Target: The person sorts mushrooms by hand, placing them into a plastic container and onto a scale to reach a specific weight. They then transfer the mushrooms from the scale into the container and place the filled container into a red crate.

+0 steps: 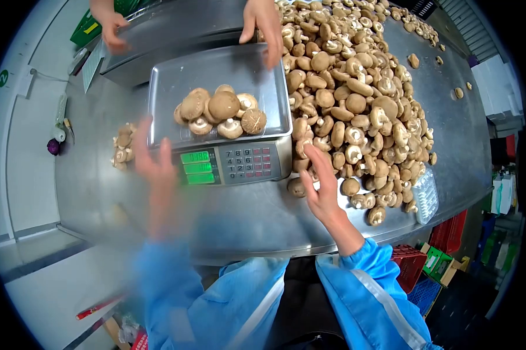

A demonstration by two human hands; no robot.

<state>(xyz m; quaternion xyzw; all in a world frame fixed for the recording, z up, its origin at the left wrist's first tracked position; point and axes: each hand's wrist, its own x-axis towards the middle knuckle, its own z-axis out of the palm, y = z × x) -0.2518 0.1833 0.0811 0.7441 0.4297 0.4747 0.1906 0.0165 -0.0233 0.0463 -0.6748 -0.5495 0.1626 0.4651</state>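
Hands 2, open: left hand [153,158], right hand [321,182] | scale [248,164] 1

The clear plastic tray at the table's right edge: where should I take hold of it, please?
Probably pinch the clear plastic tray across its narrow width, by the long rims, coming from its bare right side; mushrooms crowd its left. The right hand is nearer.

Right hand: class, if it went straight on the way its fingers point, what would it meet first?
Probably the mushrooms at the pile's near edge, beside the front right corner of the scale. The right hand may already touch them, as depth is unclear.
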